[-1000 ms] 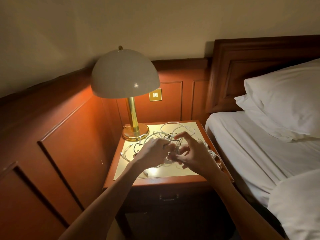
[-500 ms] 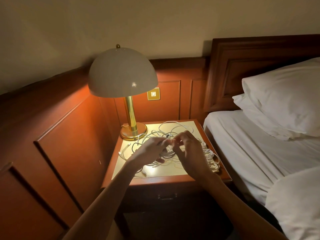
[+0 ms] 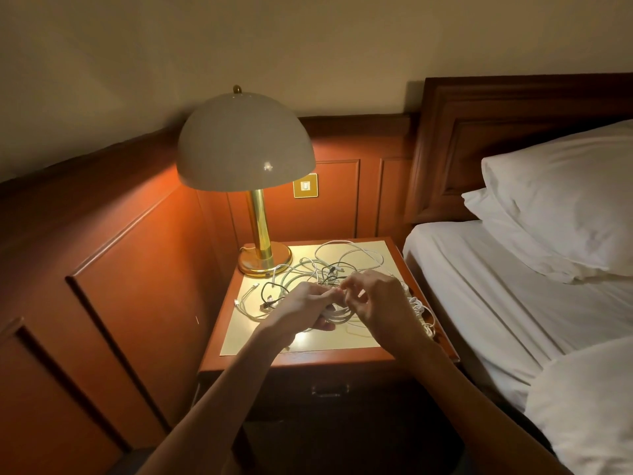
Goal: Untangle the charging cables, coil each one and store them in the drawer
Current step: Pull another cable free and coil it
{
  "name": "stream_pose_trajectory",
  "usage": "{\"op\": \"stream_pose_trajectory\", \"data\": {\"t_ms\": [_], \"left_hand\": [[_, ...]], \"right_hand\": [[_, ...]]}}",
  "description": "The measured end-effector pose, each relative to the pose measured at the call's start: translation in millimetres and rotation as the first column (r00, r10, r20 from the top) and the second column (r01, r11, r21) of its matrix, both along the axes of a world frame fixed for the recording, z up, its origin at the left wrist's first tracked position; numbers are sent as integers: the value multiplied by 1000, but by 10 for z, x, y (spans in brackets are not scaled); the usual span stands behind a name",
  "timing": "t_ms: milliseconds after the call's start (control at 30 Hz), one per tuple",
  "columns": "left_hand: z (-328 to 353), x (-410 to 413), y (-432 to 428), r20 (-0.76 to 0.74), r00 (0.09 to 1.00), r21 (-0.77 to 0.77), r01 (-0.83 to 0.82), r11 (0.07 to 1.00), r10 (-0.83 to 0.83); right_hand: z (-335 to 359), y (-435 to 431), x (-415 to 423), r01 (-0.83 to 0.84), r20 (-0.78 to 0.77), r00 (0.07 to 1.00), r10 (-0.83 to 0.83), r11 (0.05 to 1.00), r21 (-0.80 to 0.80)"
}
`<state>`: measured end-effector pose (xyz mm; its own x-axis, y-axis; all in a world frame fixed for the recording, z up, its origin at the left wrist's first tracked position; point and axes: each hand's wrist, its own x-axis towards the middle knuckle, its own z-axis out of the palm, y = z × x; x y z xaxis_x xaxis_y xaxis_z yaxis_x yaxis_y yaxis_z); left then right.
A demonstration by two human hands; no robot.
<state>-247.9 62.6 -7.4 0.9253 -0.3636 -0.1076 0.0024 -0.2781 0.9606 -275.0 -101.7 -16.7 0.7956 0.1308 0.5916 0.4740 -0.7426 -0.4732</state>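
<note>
A tangle of white and dark charging cables (image 3: pixel 329 265) lies spread over the top of a wooden nightstand (image 3: pixel 308 358). My left hand (image 3: pixel 303 308) is over the middle of the tangle and grips a small coil of white cable (image 3: pixel 337 315) that hangs under its fingers. My right hand (image 3: pixel 380 303) is close beside it, fingers curled, and pinches a strand of the same cable at the fingertips. A white bunch of cable (image 3: pixel 423 311) lies at the nightstand's right edge, partly hidden by my right wrist. The drawer (image 3: pixel 330 389) under the top is closed, with a dark handle.
A brass lamp with a white dome shade (image 3: pixel 245 149) stands lit at the nightstand's back left corner. Wooden wall panels close in the left and back. A bed with white sheets and pillows (image 3: pixel 555 200) sits right beside the nightstand.
The two hands have drawn closer together over the tangle, fingertips now nearly touching. The view has shifted slightly; the cables on the table lie much as before.
</note>
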Motion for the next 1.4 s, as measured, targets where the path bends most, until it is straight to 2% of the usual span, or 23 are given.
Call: {"op": "stream_pose_trajectory", "data": {"t_ms": [100,200,267,367,467,567,633,700,800,867,933,1033,1133,1267,1333,1400], "left_hand": [[-46,27,-24,70,995,58,-71,996,67],[-86,47,-78,243,962,262,-188,947,123],[-68,45,-118,423,895,337,-299,893,140],[1,32,-153,685,727,407,-445,798,56],[-6,81,-114,717,695,396,-466,792,51],[-12,112,-71,730,681,407,-489,772,47],[-2,97,-66,726,688,451,-476,755,-1],[-39,87,-74,674,738,468,-453,759,24],[-148,133,-116,468,853,397,-435,808,229],[-209,148,-150,369,869,326,-454,829,330],[-240,190,-135,348,850,221,-484,847,395],[-315,330,-60,288,887,130,-409,903,361],[-350,470,-24,160,944,144,-312,939,289],[-348,642,-4,123,967,72,-232,970,222],[-334,671,4,118,974,105,-205,973,193],[-302,655,-24,119,980,212,-183,960,160]], "right_hand": [[50,-56,40,-48,-49,998,42,989,-142],[40,-29,86,1,-56,998,-17,962,-273],[-36,53,93,87,-16,995,-99,934,-347],[-159,181,92,192,37,980,-195,888,-418],[-175,201,150,210,72,978,-198,894,-396],[-209,194,223,168,28,985,-172,896,-411],[-226,200,262,141,-40,984,-173,899,-416],[-206,203,296,115,-129,976,-174,922,-369],[-115,249,287,59,-244,958,-150,937,-344],[-68,284,257,11,-308,946,-102,959,-284],[-42,289,222,-20,-408,912,-48,987,-162],[-78,290,148,-15,-575,814,80,993,116],[-151,314,67,62,-634,741,222,917,393],[-169,362,32,117,-614,699,368,788,605],[-129,338,5,121,-637,655,405,776,618],[-99,253,1,117,-728,624,284,887,446]]}}
